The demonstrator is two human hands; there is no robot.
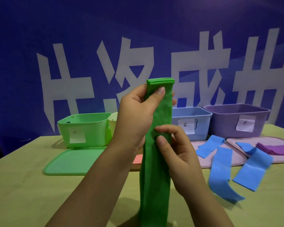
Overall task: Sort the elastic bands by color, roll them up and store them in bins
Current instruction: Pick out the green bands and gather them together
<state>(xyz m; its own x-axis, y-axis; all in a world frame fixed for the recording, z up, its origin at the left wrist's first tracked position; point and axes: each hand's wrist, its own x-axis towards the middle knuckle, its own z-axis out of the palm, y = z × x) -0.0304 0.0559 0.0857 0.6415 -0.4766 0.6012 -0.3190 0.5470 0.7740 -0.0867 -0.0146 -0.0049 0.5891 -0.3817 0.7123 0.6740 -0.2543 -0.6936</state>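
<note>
A stack of green elastic bands (pixel 156 169) hangs upright in front of me, its top ends level. My left hand (pixel 138 112) grips the stack near the top, thumb across its front. My right hand (pixel 172 149) pinches it lower down between thumb and fingers. Several blue bands (pixel 220 169) lie loose on the table to the right. Folded purple bands (pixel 274 149) rest on a pink lid. At the back stand a green bin (pixel 84 128), a pale yellow bin (pixel 112 122), a blue bin (pixel 198 123) and a purple bin (pixel 228 123), most with paper labels.
A green lid (pixel 72 161) lies flat before the green bin. Two pink lids (pixel 203 161) lie before the blue and purple bins. A small red piece (pixel 137 159) shows behind my left arm. A blue banner with white characters closes off the back.
</note>
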